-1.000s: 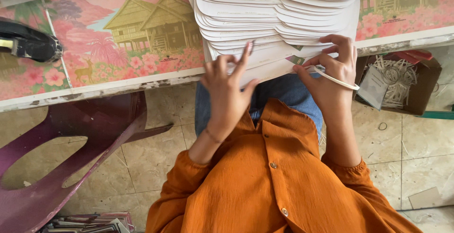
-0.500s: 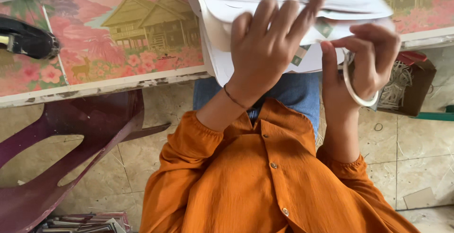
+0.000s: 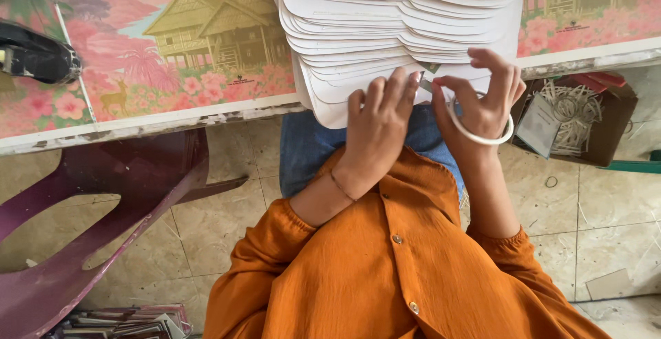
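The left hand (image 3: 377, 122) lies flat, fingers spread, on the near edge of the stack of white die-cut card sheets (image 3: 399, 29) overhanging the table just ahead. The right hand (image 3: 482, 94) pinches a curved white strip (image 3: 482, 134) just beside that edge. Pressing the stack firmly should keep the sheets aligned while the strip is guided.

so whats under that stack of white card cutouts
The stack of white cutouts rests on a table covered with a pink printed scene; its near edge overhangs blue-trousered knees. Whatever lies directly beneath is covered.
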